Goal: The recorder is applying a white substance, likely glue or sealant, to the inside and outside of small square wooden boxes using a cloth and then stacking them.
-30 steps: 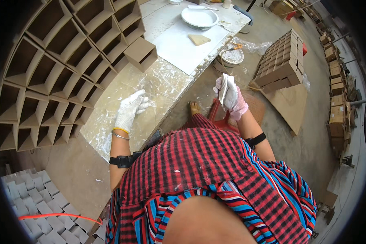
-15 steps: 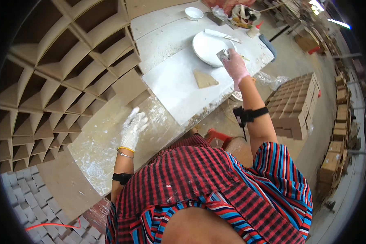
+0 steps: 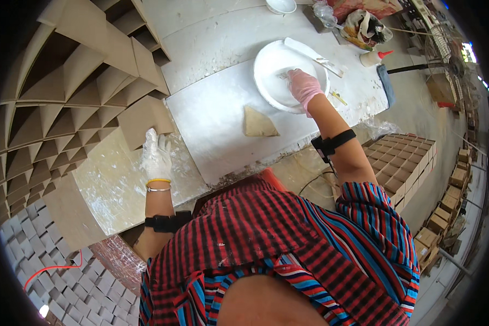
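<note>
My right hand [image 3: 303,87], in a pinkish glove, reaches into a round white basin [image 3: 259,86]. Its fingers are closed on a small greyish piece, mostly hidden, whose kind I cannot make out. Across the basin's far rim lies a long white flat tool [image 3: 308,53]. My left hand [image 3: 157,156], in a white-smeared knitted glove with a yellow cuff, has its fingers stretched out. Its fingertips are at the near edge of a brown cardboard box [image 3: 142,117]. Between the hands, a tan, roughly triangular flat piece [image 3: 259,124] lies on the white sheet [image 3: 217,117].
Stacked brown open-celled boxes [image 3: 81,70] rise at the left. Grey-white blocks [image 3: 65,271] fill the lower left. A red-tipped bottle [image 3: 372,58], a blue cloth [image 3: 386,86] and a white bowl [image 3: 281,5] lie farther off. More celled boxes [image 3: 402,163] stand right of the table.
My right hand has gone down into the basin with the small grey piece. My left hand has moved up to the cardboard box's edge. The whole view has shifted.
</note>
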Tool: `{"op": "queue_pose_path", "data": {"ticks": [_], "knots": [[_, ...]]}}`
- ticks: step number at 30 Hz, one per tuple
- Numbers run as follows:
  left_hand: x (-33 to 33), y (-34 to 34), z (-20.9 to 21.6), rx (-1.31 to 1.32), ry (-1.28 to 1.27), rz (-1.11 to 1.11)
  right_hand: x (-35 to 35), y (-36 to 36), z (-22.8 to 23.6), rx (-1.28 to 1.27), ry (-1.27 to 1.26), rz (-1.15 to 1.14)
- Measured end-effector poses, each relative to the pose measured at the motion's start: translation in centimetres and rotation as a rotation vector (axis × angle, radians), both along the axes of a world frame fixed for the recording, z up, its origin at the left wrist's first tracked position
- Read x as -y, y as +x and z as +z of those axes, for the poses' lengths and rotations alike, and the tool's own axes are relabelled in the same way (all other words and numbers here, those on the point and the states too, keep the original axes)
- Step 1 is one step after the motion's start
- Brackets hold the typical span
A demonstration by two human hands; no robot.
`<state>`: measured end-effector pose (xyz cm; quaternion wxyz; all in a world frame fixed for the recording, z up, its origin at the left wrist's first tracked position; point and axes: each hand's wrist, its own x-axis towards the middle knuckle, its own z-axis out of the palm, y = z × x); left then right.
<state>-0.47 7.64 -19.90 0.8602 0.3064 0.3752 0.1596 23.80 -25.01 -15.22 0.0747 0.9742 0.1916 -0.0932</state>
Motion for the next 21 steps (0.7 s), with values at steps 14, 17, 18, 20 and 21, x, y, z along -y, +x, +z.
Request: {"op": "queue_pose_path", "data": {"ticks": [14,17,18,20,21], "knots": [[0.0,-2.9,0.6,0.359,-0.218,-0.222,2.6,-0.7,1.5,0.162,0.436,-0.314],[1.1,-2.4,-0.5,0.463,-0.354,-0.324,1.2,-2.6,1.2,0.133,0.758,-0.415],[1.3,-2.2,-0.9,0.591,-0.331,-0.388,0.0,-3.4,1.1,0.075,0.961,-0.549],[1.3,-2.8,-1.8,0.571,-0.333,-0.345,-2.5,-6.4,0.8,-0.147,1.179,-0.577],[1.1,-3.1,-2.3,0.551,-0.345,-0.345,-4.0,-8.2,0.6,-0.181,1.266,-0.393]]}}
